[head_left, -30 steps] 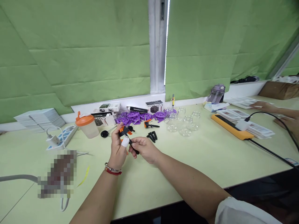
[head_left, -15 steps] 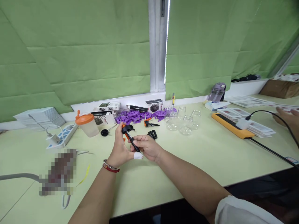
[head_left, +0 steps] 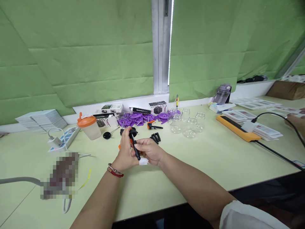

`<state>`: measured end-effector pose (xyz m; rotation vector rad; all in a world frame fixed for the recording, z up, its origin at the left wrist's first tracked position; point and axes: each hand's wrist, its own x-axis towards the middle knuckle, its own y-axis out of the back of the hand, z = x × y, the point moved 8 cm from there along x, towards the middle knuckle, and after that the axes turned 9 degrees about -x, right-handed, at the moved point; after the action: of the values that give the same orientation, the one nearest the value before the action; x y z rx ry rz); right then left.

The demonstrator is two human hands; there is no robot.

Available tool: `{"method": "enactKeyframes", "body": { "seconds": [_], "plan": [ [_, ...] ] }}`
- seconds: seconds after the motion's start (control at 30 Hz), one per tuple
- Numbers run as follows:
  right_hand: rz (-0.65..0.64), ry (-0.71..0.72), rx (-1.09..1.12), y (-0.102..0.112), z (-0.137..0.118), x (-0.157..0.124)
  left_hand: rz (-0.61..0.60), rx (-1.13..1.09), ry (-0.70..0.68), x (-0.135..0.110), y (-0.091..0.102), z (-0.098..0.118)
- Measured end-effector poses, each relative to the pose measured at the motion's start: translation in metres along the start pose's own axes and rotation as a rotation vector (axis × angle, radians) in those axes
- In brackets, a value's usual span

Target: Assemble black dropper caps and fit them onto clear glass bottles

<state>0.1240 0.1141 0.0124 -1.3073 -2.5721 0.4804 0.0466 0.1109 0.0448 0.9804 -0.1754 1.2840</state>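
Between my two hands is a slim black rod with a metal shaft and a round black piece [head_left: 135,148] at its far end; its exact kind I cannot make out. My left hand [head_left: 125,153] is closed around the far end, its thumb wrapped in a white covering [head_left: 143,161]. With thumb and fingers, my right hand [head_left: 152,150] grips the black lower part. An orange part [head_left: 119,146] shows beside my left fingers. Just beyond lie several short black tubes [head_left: 156,137], a black-and-orange piece [head_left: 152,125] and a black disc on a metal stem [head_left: 107,135].
Purple wheel-shaped parts [head_left: 137,118] and printed boxes [head_left: 106,121] line the wall. Glass jars [head_left: 189,132] stand right of centre. On the left are an orange-lidded shaker [head_left: 91,128] and a power strip [head_left: 69,140]. A yellow-orange power strip [head_left: 235,128] and another person's hand [head_left: 296,122] are at right.
The held rod has tilted more upright, and its round end has shifted slightly right. My left hand has turned with it. The other person's hand at right has moved outward.
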Motion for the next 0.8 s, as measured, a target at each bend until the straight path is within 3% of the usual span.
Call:
{"method": "enactKeyframes", "body": {
  "seconds": [0.17,0.8],
  "plan": [
    [0.003,0.013,-0.014,0.0054,0.0011,0.0031,-0.079,-0.069,0.035,-0.0010,-0.0013,-0.0002],
    [-0.008,0.001,-0.026,0.0061,0.0011,0.0032,-0.151,-0.037,0.052,-0.0015,-0.0019,-0.0018]
  ]
}}
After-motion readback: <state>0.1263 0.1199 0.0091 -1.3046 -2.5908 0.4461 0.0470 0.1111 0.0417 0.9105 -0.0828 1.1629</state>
